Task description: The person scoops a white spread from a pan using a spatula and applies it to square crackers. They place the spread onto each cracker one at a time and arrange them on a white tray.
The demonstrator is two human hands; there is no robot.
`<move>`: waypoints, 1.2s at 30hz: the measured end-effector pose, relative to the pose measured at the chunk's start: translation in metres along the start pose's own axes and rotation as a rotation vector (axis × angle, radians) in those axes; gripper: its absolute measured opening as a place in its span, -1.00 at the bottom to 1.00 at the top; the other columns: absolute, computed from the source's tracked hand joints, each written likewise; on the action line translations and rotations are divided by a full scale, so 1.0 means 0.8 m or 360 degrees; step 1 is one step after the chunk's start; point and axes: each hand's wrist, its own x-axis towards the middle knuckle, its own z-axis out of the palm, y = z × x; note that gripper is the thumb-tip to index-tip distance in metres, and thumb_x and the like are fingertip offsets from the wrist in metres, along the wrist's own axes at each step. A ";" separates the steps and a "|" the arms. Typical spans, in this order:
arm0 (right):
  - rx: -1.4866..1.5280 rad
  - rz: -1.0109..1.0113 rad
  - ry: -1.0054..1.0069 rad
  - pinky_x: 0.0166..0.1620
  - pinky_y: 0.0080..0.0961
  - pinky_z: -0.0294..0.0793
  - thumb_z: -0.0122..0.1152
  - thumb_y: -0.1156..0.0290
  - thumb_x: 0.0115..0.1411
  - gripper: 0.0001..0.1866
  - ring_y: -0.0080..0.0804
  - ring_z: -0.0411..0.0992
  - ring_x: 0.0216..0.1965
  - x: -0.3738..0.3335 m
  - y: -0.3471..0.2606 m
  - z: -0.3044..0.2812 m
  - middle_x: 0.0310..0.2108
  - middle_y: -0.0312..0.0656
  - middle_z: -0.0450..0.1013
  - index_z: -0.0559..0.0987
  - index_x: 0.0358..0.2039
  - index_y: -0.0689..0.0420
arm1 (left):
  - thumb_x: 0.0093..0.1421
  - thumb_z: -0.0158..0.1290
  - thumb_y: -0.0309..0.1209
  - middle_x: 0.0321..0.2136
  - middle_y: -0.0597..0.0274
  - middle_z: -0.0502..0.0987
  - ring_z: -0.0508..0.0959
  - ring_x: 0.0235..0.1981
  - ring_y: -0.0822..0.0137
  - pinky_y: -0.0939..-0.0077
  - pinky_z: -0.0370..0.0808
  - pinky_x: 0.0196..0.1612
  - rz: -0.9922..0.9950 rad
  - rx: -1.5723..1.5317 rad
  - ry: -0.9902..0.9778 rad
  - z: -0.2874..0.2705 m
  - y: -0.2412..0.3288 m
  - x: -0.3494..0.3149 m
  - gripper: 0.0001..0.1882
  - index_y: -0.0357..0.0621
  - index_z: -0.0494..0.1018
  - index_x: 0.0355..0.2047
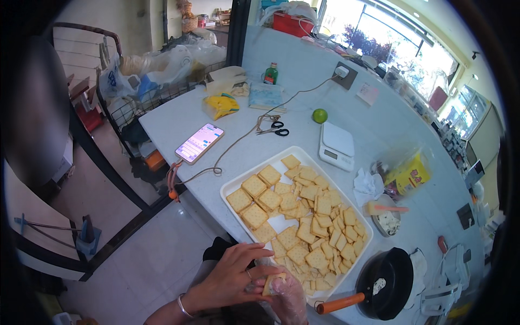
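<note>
Pinching a cracker [274,283] at the near edge of the tray, the R hand [288,297], in a clear plastic glove, is curling its fingers round it. The L hand [238,271], bare w/ a bracelet [184,306] on the wrist, is bending its fingers over the same cracker, fingertips close to its edge; can't tell if they're gripping or just steadying. The cracker is sitting btwn both hands, a pale smear showing on it. Just beyond, a white tray [295,151] is holding lots of loose crackers [319,227], w/ stacked ones [254,185] lying on its L side. To the R, a blk pan [400,281] is resting nr the tray, and a bowl [391,229] w/ pale filling is standing above it, a pinkish spatula [391,208] lying across. A phone [199,143] is glowing at upper L, and a scale [337,140] is standing behind the tray.
</note>
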 end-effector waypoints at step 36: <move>-0.0102 0.0256 -0.0238 -0.05 -0.55 0.40 0.17 0.45 0.07 -0.54 -0.42 0.38 -0.12 -0.010 -0.020 0.022 -0.14 -0.13 0.37 0.31 -0.02 0.27 | -0.07 0.23 -0.11 0.02 0.13 0.19 0.15 0.12 0.12 0.30 0.11 0.18 -0.0135 -0.0370 -0.0059 0.002 -0.011 -0.016 -0.49 0.01 0.46 -0.11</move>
